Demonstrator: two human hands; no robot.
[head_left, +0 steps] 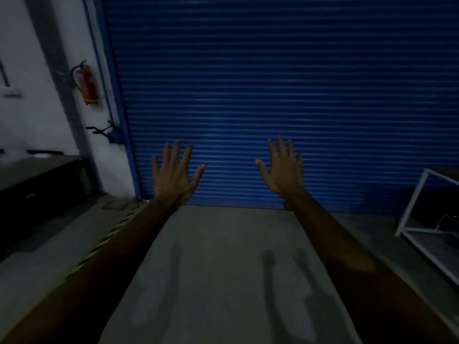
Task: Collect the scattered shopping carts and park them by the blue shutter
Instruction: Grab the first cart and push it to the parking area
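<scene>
I hold the left grip and right grip up side by side before the blue shutter, both wide, fingers spread, holding nothing. The shutter reaches the concrete floor. A fire extinguisher hangs left of it; a white metal frame stands at its lower right.

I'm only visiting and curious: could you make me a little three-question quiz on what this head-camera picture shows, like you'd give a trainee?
1. True or false: the left hand and the right hand each grip a cart handle.
2. What hangs on the wall left of the blue shutter? A) a clock B) a fire extinguisher C) a ladder
3. Fill in: the white frame stands at the ___ edge of the view.

Key: 1 false: both hands are open, fingers spread, holding nothing, and no cart is in view. 2 B. 3 right.
</scene>
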